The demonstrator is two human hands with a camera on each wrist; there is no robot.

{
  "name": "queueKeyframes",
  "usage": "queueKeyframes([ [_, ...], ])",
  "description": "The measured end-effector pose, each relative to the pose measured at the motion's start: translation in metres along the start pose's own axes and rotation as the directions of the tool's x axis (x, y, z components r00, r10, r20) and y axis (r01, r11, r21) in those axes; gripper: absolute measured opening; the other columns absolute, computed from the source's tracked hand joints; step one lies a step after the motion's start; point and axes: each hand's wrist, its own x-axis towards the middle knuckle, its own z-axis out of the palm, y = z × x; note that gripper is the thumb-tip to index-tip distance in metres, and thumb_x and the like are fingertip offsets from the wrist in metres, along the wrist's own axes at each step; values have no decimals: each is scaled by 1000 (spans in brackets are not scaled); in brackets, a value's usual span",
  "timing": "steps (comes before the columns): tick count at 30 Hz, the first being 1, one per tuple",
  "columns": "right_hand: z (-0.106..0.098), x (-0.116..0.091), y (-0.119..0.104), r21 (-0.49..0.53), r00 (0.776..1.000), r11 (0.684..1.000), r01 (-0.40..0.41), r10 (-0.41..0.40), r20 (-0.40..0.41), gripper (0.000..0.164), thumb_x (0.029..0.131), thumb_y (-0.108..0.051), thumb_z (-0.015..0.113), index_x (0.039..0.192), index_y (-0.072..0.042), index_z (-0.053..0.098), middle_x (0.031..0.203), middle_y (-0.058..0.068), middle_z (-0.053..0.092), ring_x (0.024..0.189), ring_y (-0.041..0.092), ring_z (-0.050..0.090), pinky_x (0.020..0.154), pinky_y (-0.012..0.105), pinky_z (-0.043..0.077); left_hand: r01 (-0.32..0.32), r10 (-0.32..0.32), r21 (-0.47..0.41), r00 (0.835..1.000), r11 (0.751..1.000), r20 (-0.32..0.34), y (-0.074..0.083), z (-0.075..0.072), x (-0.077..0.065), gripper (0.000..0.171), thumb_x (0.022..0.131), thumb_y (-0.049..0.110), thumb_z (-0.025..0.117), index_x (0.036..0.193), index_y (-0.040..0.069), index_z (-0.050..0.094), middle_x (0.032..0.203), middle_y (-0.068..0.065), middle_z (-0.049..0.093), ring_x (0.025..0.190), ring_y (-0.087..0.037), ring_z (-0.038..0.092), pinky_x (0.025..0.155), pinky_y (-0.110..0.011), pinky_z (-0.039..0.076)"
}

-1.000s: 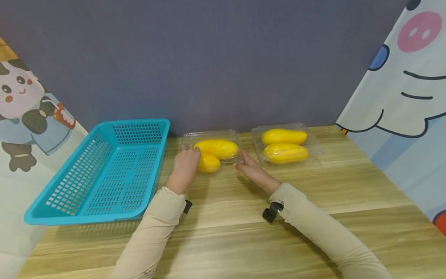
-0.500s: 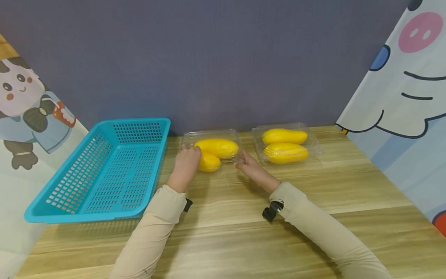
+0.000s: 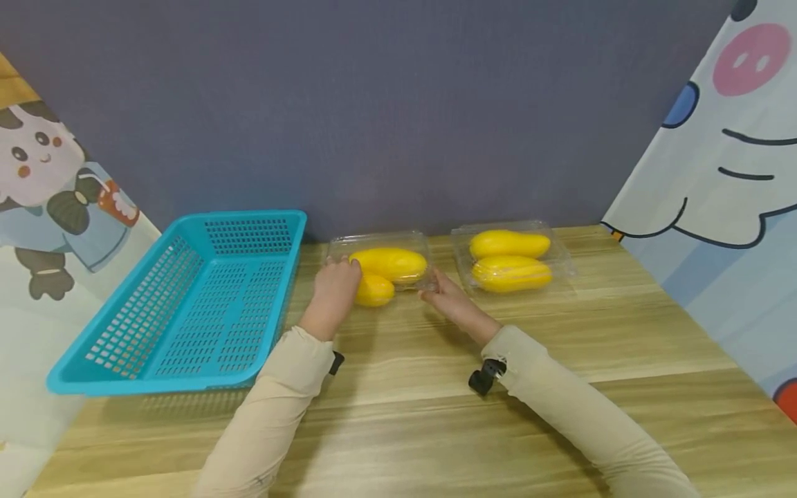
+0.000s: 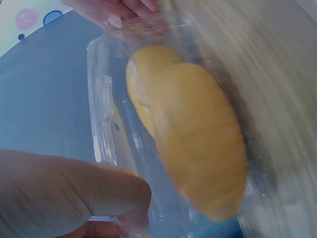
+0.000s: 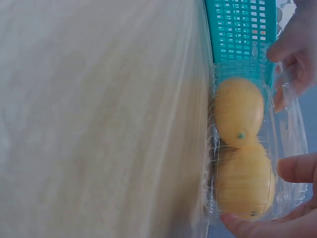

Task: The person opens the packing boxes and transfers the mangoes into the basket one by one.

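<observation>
A clear plastic clamshell box (image 3: 349, 242) stands on the table by the back panel, with two yellow mango-like fruits (image 3: 391, 264) inside. My left hand (image 3: 336, 287) is at its left end; in the left wrist view the thumb (image 4: 119, 191) and a finger pinch the clear rim. At the right end my right hand (image 3: 450, 296) grips the box, its thumb (image 5: 297, 168) and fingers around the corner in the right wrist view. Part of the nearer fruit (image 3: 373, 290) is hidden behind the left hand in the head view.
Another clear box (image 3: 461, 238) with two similar yellow fruits (image 3: 510, 273) sits to the right. On the left stands a blue-green plastic basket (image 3: 283, 315) with slotted walls. A grey panel (image 3: 398, 124) rises behind the wooden table (image 3: 436, 429).
Both hands stay at the ends of the same box. The view shifts very slightly; nothing else visibly moves.
</observation>
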Motion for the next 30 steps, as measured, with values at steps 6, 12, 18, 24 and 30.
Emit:
queueKeyframes([
  [6,0,0,0,1,1000,1000,10,-10,-12,74,96,-22,50,150,1,4,150,21,25,130,37,37,105,51,35,0,0,-12,999,1000,42,0,-2,-1,33,92,-5,52,125,-3,58,128,-23,56,114,-47,52,77,-48,55],
  [12,2,0,-1,11,1000,1000,7,-7,-20,74,96,-22,50,150,1,5,151,22,24,131,38,35,106,51,34,-8,8,-10,1000,1000,9,-3,-1,-3,34,91,-5,53,125,-2,58,125,-22,58,112,-45,54,72,-47,56],
  [18,1,-1,-2,24,1000,1000,-8,8,-17,75,96,-22,51,150,1,3,151,22,22,134,38,32,108,51,30,-7,7,-10,1000,1000,-4,-3,-1,-5,40,89,-6,57,128,-1,55,126,-21,57,112,-42,54,71,-46,56],
  [24,1,-2,-2,34,1000,999,-8,9,-23,75,95,-21,51,150,0,4,152,22,22,135,39,29,109,51,29,-10,10,-9,1000,1000,-1,-1,1,-3,46,88,-6,58,132,0,52,133,-20,53,114,-39,54,78,-45,55],
  [30,1,-2,-1,41,1000,999,6,-5,-30,74,95,-21,51,150,1,7,151,22,23,135,38,30,108,50,30,-59,61,24,996,998,-68,8,9,-1,48,84,-4,63,131,5,54,130,-19,56,107,-38,58,72,-43,56],
])
